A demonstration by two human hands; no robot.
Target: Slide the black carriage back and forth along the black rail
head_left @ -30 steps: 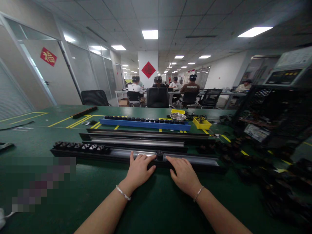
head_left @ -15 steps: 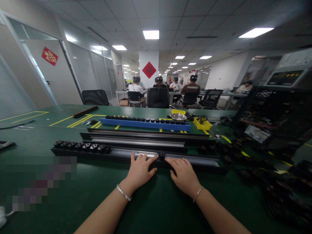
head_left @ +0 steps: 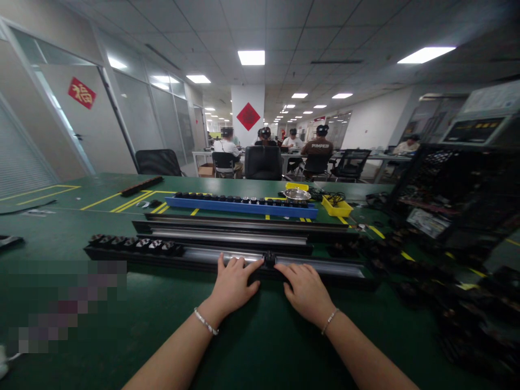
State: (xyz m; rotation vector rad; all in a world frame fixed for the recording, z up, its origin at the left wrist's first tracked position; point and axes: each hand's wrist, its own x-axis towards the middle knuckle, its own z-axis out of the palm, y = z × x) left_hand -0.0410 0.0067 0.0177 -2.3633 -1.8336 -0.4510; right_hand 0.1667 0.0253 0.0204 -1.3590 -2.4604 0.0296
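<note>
A long black channel (head_left: 195, 264) with a shiny, silvery inside lies across the table in front of me. At its left end several small black blocks with shiny tops (head_left: 142, 244) sit in a row. One more small black block (head_left: 269, 259) stands alone, right of the middle. My left hand (head_left: 235, 281) rests on the channel with fingers spread, its index fingertip at the lone block's left side. From the right, my right hand (head_left: 306, 287) reaches to the block's other side, fingers stretched out. Whether both fingertips press on it is hard to tell.
Behind lie more dark channels (head_left: 244, 237) and a blue tray (head_left: 244, 207) with a row of black blocks. A metal bowl (head_left: 297, 194) and a yellow bin (head_left: 337, 207) stand farther back. Loose black parts (head_left: 459, 309) crowd the right, beside a dark rack (head_left: 439, 179).
</note>
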